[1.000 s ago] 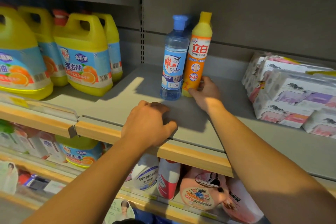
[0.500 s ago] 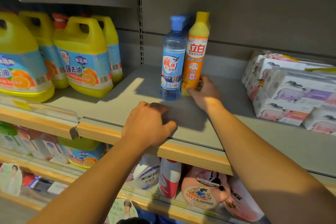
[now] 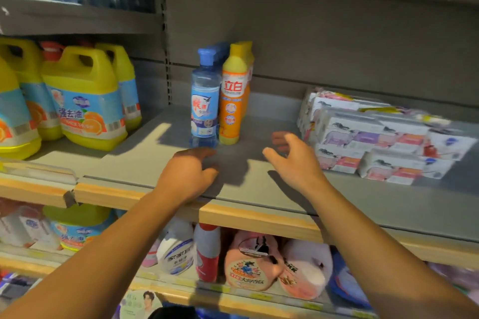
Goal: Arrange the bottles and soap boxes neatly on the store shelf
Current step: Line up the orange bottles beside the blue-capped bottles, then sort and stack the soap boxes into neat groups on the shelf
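A clear blue bottle [image 3: 204, 101] and an orange-yellow bottle [image 3: 232, 101] stand upright side by side on the grey shelf [image 3: 259, 189], with more bottles lined up behind them. To their right lie stacked white soap boxes [image 3: 373, 134]. My left hand [image 3: 189, 176] rests on the shelf near its front edge, just before the blue bottle, fingers loosely curled and holding nothing. My right hand [image 3: 293, 160] hovers open between the orange bottle and the soap boxes, touching neither.
Large yellow detergent jugs [image 3: 83, 101] fill the left of the same shelf. The lower shelf holds refill pouches [image 3: 248, 264] and bottles [image 3: 207, 251]. A wooden strip [image 3: 254, 217] runs along the shelf's front edge. An upper shelf [image 3: 77, 18] hangs above the jugs.
My right hand has let go of the orange bottle's base and pulled back to the right, fingers spread. The left hand has stayed in place. The view has shifted.
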